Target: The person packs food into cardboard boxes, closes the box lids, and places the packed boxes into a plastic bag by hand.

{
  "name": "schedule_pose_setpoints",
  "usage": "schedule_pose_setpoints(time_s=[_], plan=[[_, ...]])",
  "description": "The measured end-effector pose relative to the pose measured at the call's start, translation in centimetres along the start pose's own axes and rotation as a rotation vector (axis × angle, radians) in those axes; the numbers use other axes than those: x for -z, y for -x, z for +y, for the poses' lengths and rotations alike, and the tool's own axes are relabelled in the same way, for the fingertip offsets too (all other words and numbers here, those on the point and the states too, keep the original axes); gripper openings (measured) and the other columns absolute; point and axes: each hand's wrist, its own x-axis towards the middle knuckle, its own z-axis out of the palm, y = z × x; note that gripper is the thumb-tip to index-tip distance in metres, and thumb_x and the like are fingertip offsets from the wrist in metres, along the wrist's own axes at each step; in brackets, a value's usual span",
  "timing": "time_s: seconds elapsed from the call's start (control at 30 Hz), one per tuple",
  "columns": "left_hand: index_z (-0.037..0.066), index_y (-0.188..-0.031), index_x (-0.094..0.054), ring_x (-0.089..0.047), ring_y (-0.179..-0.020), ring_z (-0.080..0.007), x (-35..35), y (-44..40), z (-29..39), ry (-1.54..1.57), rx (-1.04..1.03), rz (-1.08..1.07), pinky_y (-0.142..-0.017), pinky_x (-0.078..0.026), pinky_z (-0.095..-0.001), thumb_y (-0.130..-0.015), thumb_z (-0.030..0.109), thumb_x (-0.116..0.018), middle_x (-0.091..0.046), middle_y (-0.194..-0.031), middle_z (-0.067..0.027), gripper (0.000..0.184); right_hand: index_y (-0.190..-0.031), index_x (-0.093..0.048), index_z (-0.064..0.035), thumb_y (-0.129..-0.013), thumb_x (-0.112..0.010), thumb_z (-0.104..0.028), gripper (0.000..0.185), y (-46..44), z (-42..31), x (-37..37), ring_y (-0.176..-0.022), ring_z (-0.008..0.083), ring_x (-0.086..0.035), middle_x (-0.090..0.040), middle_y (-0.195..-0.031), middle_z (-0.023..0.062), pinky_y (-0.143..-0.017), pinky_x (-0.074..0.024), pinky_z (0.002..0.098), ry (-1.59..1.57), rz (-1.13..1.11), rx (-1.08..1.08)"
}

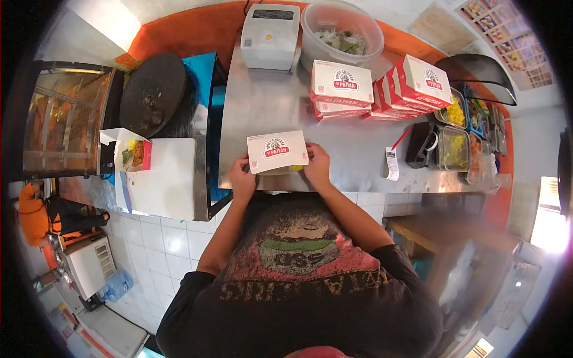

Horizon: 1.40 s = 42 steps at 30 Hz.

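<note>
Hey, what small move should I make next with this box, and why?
Probably press the box lid down along its near edge: your left hand and right hand are at its sides, and something yellow shows beneath that edge, so it looks not fully shut.

A shiny stainless-steel table (358, 161) spans the far middle, backed by an orange-painted wall band (191, 30). At far right, a printed sheet of small pictures (507, 39) hangs on the wall, and a pale white wall (531, 149) runs down the right side. There, a glaring rectangular opening (549, 218) lets in light; whether window or door cannot be told. White square floor tiles (146, 238) shine at near left. A glass-fronted cabinet (68, 119) stands at left, a blurred brown wooden table (450, 238) at near right.
</note>
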Motion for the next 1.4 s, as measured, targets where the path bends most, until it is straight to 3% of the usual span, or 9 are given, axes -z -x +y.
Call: schedule_pose_setpoints(time_s=[0.07, 0.27, 0.4, 0.47, 0.6, 0.7, 0.77, 0.87, 1.4], plan=[[-0.002, -0.089, -0.057, -0.068, -0.097, -0.0214, -1.0, -0.2, -1.1, 0.363, 0.053, 0.019, -0.084, -0.052, -0.034, -0.086, 0.007, -0.069, -0.069, -0.105, -0.0205, 0.015, -0.081, -0.065, 0.0008, -0.078, -0.072, -0.012, 0.015, -0.7, -0.7, 0.6, -0.067, 0.0197, -0.061, -0.066, -0.077, 0.015, -0.064, -0.0501, 0.0321, -0.271, -0.173, -0.255], [-0.001, -0.086, -0.052, -0.067, -0.095, -0.0192, 3.1, -1.1, 8.0, -0.058, 0.355, -0.135, -0.084, -0.052, -0.0324, -0.085, 0.007, -0.07, -0.07, -0.098, -0.0177, 0.02, -0.076, -0.061, 0.0012, -0.076, -0.076, -0.013, 0.021, -4.0, -3.0, 4.9, -0.07, 0.015, -0.061, -0.066, -0.073, 0.0126, -0.065, -0.0506, 0.0317, -0.125, -0.495, -0.424], [-0.001, -0.086, -0.052, -0.067, -0.096, -0.0202, 1.9, -0.2, 3.0, 0.123, 0.24, -0.148, -0.083, -0.053, -0.0315, -0.084, 0.006, -0.071, -0.07, -0.1, -0.0183, 0.02, -0.076, -0.06, 0.0021, -0.073, -0.079, -0.013, 0.024, -1.6, -0.7, 3.1, -0.064, 0.0231, -0.065, -0.066, -0.072, 0.0159, -0.061, -0.0508, 0.0349, -0.2, -0.431, -0.317], [-0.001, -0.083, -0.048, -0.068, -0.099, -0.0217, 1.7, -0.1, 2.3, 0.085, -0.01, -0.113, -0.084, -0.053, -0.0313, -0.084, 0.003, -0.069, -0.07, -0.106, -0.0207, 0.021, -0.076, -0.059, 0.0012, -0.074, -0.077, -0.013, 0.023, -0.9, -1.0, 3.0, -0.08, 0.0228, -0.068, -0.072, -0.091, 0.014, -0.072, -0.0526, 0.0332, -0.183, -0.389, -0.279], [-0.003, -0.098, -0.056, -0.065, -0.107, -0.0217, 1.7, 0.5, 2.8, 0.199, 0.003, -0.139, -0.087, -0.053, -0.0341, -0.086, 0.002, -0.067, -0.067, -0.116, -0.0227, 0.017, -0.097, -0.066, -0.0002, -0.074, -0.076, -0.011, 0.027, 0.5, -0.7, 2.4, -0.094, 0.0269, -0.07, -0.07, -0.11, 0.0175, -0.082, -0.0533, 0.0321, -0.378, -0.241, -0.231], [-0.001, -0.126, -0.056, -0.065, -0.11, -0.0277, 2.8, 0.6, 4.1, 0.149, 0.07, -0.214, -0.091, -0.052, -0.038, -0.086, 0.004, -0.067, -0.062, -0.126, -0.0227, 0.042, -0.127, -0.062, -0.0066, -0.074, -0.075, -0.011, 0.055, 0.9, -2.0, 3.8, -0.117, 0.0326, -0.061, -0.059, -0.133, 0.0198, -0.099, -0.0468, 0.0355, -0.468, -0.317, -0.343], [0.004, -0.144, -0.044, -0.06, -0.114, -0.037, 3.8, 0.3, 3.1, -0.344, -0.33, -0.397, -0.096, -0.049, -0.0425, -0.085, 0.009, -0.069, -0.058, -0.131, -0.0229, 0.065, -0.144, -0.049, -0.0179, -0.077, -0.074, -0.016, 0.072, 1.6, -0.2, 4.4, -0.128, 0.0364, -0.051, -0.046, -0.146, 0.0201, -0.11, -0.0358, 0.0426, -0.063, -0.483, 0.195], [0.005, -0.143, -0.045, -0.055, -0.117, -0.0438, 4.9, -0.1, 4.2, -0.411, -0.445, -0.502, -0.1, -0.045, -0.0457, -0.083, 0.013, -0.072, -0.055, -0.133, -0.0244, 0.067, -0.142, -0.051, -0.0179, -0.075, -0.079, -0.023, 0.073, 1.7, 0.4, 5.5, -0.137, 0.037, -0.039, -0.036, -0.154, 0.0159, -0.115, -0.0269, 0.0443, -0.227, -0.645, 0.07], [0.008, -0.128, -0.063, -0.058, -0.11, -0.039, 4.1, 0.9, 1.8, -0.243, -0.339, -0.517, -0.094, -0.048, -0.0406, -0.074, 0.015, -0.079, -0.063, -0.121, -0.0227, 0.056, -0.123, -0.069, -0.0197, -0.07, -0.083, -0.023, 0.054, 1.4, 2.4, 4.6, -0.122, 0.0335, -0.055, -0.06, -0.134, 0.0127, -0.109, -0.0358, 0.0439, -0.239, -0.531, 0.089]])
